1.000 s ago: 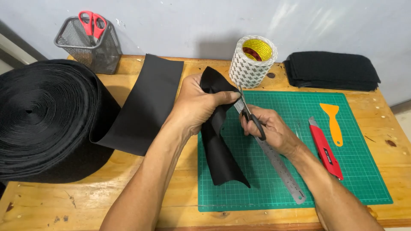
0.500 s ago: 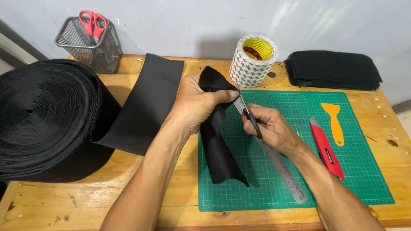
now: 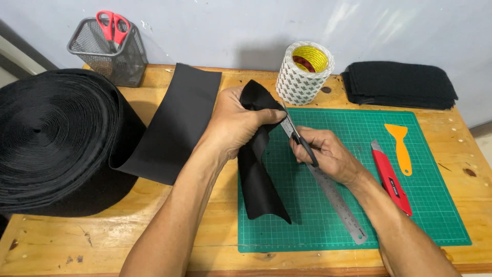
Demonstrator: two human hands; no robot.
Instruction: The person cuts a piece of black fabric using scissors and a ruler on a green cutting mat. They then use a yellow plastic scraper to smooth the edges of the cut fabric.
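The right hand (image 3: 328, 154) is closed around the black handles of a pair of scissors (image 3: 296, 136), whose blades point up and away into the edge of a folded piece of black fabric strip (image 3: 259, 164); the left hand (image 3: 237, 125) is clenched on the upper part of that strip, thumb pressed along the fold just beside the blades. That closeness is the likeliest trouble, in my judgement: a slip of the blades could nick the thumb, and the limp strip (it hangs down onto the green gridded cutting mat (image 3: 435, 205)) could twist and send the cut crooked. The blade tips and the cut line are hidden behind fabric and fingers, so how far the blades are open is unclear. A steel ruler (image 3: 335, 197) lies partly under the right hand, near a red utility knife (image 3: 392, 179).
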